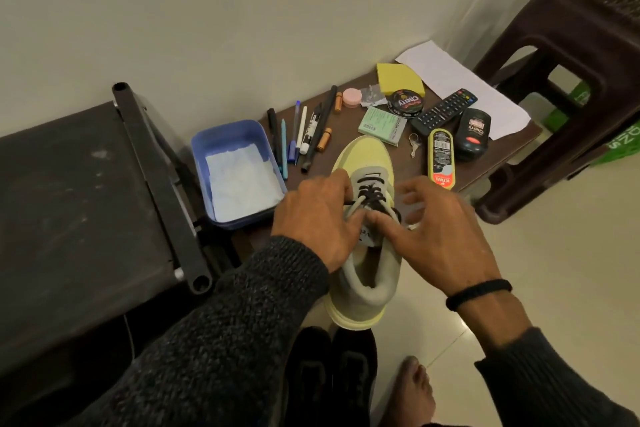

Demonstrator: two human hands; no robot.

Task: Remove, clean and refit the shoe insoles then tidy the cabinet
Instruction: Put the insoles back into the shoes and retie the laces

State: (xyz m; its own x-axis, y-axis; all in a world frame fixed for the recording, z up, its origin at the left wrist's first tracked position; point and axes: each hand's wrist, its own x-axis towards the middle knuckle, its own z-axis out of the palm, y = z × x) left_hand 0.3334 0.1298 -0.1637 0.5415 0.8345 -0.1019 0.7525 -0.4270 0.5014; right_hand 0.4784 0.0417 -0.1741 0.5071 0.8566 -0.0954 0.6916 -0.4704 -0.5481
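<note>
Left hand: the left hand [313,218] lies on the left side of the shoe, its fingers curled in at the black laces [372,196]; it seems to pinch a lace, though the fingertips are partly hidden.
Right hand: the right hand [441,229] is on the right side of the shoe with fingers spread and loosely bent; the thumb touches the tongue near the label, and the blur does not let one tell if it holds a lace.
Wrist: a black band [478,293] goes around the right wrist.
Shoe: the yellow shoe [367,156] with grey collar stands between both hands, toe on the bench and pointing to the wall, heel over the bench edge toward the person.
Bench: the low brown bench [412,163] stands against the wall.
Left of the shoe: a blue tray [228,135] holds white paper [242,180]; beside it is a row of pens [298,135].
Right of the shoe: a yellow shoe polish bottle [440,159], a black polish bottle [472,133], keys [414,144] and a remote control [445,111].
Behind the shoe: a green packet [382,125], a round polish tin [406,104], a yellow sponge [398,78].
Floor: black shoes [332,374] and a bare foot [412,392] are near the person.
Far right: a dark plastic stool [571,55].
</note>
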